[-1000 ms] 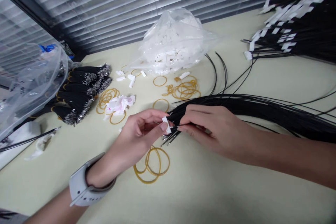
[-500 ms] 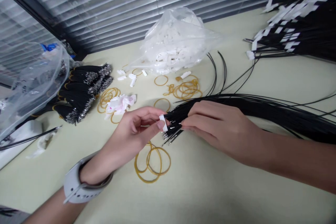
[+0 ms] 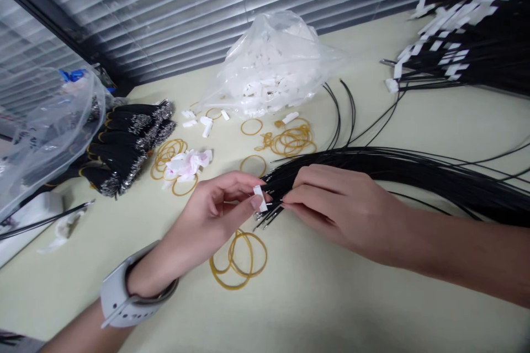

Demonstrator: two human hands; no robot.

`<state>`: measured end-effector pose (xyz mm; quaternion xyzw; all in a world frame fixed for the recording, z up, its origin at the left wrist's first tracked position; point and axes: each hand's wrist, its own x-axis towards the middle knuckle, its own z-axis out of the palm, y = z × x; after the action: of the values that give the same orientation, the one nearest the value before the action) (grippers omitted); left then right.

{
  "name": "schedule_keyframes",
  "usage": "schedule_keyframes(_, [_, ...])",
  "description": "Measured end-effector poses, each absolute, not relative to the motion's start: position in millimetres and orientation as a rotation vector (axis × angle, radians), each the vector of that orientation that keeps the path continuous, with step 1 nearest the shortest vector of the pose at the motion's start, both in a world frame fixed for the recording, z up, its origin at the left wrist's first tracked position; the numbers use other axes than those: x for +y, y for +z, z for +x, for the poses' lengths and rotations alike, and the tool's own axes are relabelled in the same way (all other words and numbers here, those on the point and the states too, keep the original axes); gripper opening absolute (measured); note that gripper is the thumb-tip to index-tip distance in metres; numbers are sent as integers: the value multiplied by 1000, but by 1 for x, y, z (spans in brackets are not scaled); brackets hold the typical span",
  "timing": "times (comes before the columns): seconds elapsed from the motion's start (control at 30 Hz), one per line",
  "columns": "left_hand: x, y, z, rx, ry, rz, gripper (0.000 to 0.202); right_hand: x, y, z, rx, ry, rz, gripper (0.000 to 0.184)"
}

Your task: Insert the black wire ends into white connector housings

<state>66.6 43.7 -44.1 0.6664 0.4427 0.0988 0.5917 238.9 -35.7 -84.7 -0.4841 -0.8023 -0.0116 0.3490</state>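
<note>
Between the thumb and fingers of my left hand [image 3: 219, 207] is a small white connector housing [image 3: 260, 198], held at the tips of a bundle of thin black wires [image 3: 372, 168]. My right hand [image 3: 343, 207] lies over the bundle, thumb and forefinger pinched on a black wire just right of the housing. Bare metal terminals [image 3: 265, 220] show at the wire ends below the housing. Whether a wire end sits inside the housing I cannot tell. Loose yellow rubber bands [image 3: 252, 274] lie just below my left hand.
A clear bag of white housings [image 3: 275, 69] stands by the blinds. More rubber bands [image 3: 296, 140] and a crumpled pinkish-white scrap [image 3: 188, 164] lie before it. Banded black wire bundles [image 3: 132, 138] are at left. Black wires with white housings [image 3: 467, 38] pile up at the far right.
The housing in my left hand has tilted slightly and shifted a little right and down. My right hand's pinch has moved slightly left, closer to it. The whole view has shifted slightly.
</note>
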Motion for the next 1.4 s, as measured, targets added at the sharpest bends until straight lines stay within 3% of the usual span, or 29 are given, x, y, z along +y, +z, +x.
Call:
schedule_keyframes(0.8, [44,-49,71,986,345,1490,23,-31,-81,237,-2108,146,-1281,14])
schedule_keyframes(0.93, [47,-50,69,997,338,1448,27,-33,-78,239,-2181,-53,-1259,32])
schedule_keyframes(1.07, [47,-43,66,946,412,1377,26,-33,-71,240,-2070,-266,-1337,36])
schedule_keyframes(1.13, [46,-39,64,909,396,1291,24,-30,-69,240,-2015,-142,-1434,32])
schedule_keyframes(1.27, [46,-32,60,873,392,1313,24,-21,-71,242,-1856,534,-1444,12])
schedule_keyframes(1.4, [45,-28,64,875,448,1532,42,-16,-71,240,-1676,621,-1460,14])
